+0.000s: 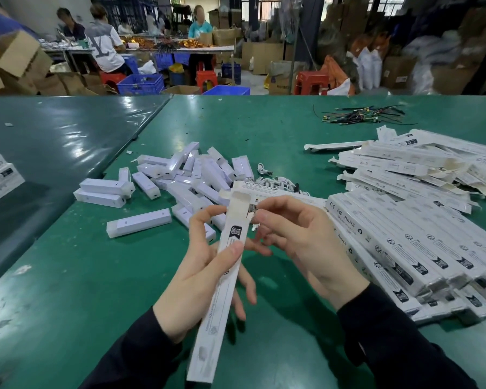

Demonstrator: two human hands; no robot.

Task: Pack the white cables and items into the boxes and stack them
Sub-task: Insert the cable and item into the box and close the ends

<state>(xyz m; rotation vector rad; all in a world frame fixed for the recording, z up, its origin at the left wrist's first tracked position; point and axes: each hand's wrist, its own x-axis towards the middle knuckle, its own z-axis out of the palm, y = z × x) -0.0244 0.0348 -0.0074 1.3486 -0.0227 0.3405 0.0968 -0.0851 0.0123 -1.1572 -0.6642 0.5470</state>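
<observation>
Resting box (pixel 227 265) in left grip (pixel 197 265)

"CE", "FC" and "RoHS" marks on the near row of stacked white boxes (pixel 399 234), "CE FC RoHS" again on a flattened box (pixel 399 186) in the loose pile behind that row, other print too blurred to read

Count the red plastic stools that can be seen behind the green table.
3. One red stool stands left, beside the blue crate; one in the middle, near the seated person in teal; one to the right, by cardboard boxes. Others may be hidden behind people or boxes.
</observation>
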